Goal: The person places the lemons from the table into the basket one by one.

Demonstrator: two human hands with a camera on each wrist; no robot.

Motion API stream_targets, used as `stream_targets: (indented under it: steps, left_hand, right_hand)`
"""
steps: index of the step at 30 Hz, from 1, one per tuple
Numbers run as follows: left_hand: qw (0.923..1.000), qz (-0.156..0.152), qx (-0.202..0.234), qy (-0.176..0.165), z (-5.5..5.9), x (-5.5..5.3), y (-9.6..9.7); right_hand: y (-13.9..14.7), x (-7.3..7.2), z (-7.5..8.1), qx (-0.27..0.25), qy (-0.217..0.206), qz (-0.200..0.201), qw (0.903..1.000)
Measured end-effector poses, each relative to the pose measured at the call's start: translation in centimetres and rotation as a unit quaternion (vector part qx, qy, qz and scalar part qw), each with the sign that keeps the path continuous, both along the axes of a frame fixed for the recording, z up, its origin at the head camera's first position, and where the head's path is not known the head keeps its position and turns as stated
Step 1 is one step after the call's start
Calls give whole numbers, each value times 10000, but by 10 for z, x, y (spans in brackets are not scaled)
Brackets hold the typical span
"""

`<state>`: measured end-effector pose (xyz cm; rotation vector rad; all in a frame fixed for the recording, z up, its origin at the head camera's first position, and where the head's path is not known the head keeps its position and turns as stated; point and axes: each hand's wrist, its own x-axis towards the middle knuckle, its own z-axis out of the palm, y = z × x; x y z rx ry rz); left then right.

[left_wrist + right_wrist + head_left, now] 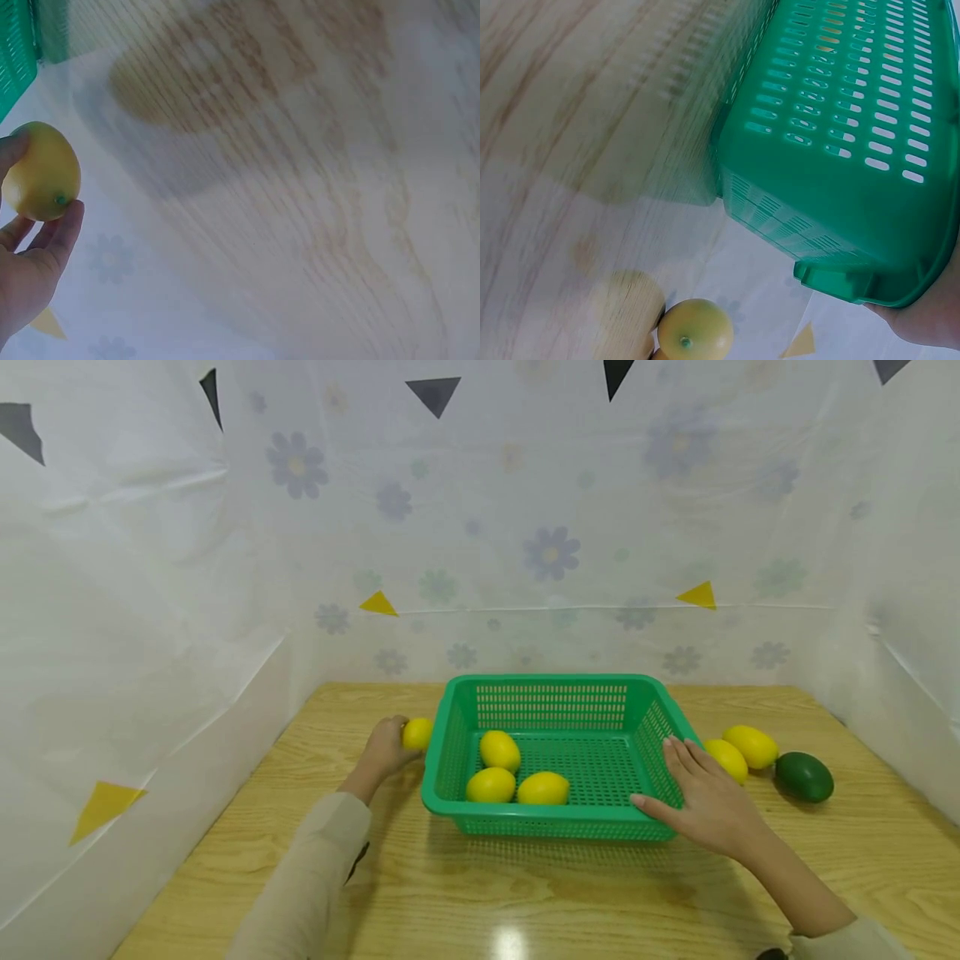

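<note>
My left hand (385, 748) grips a lemon (417, 734) just outside the left wall of a green plastic basket (555, 812). In the left wrist view, thumb and fingers pinch that yellow lemon (46, 176) from two sides. Three more lemons lie inside the basket, at its left and front: one lemon (500, 752) behind, another lemon (491, 786) and a third lemon (543, 788) by the front wall. My right hand (712, 802) rests on the basket's right front rim, its fingers extended over the edge. In the right wrist view, only part of this hand (930, 311) shows at the rim.
Right of the basket, two lemons lie on the wooden table (525, 893): a nearer lemon (726, 761) and a farther lemon (752, 747). Beside them is a dark green, avocado-like fruit (804, 777). White patterned sheeting (480, 527) encloses the back and sides.
</note>
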<state>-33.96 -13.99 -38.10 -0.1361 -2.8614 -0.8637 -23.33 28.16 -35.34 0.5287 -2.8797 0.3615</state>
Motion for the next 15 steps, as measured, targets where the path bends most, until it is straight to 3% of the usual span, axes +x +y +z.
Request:
stream_targets:
  steps: [15]
  left_hand:
    - [9999,-87,-56,107,15,5,-1]
  right_hand:
    - [0,-1,0,-6,-23,11,10000]
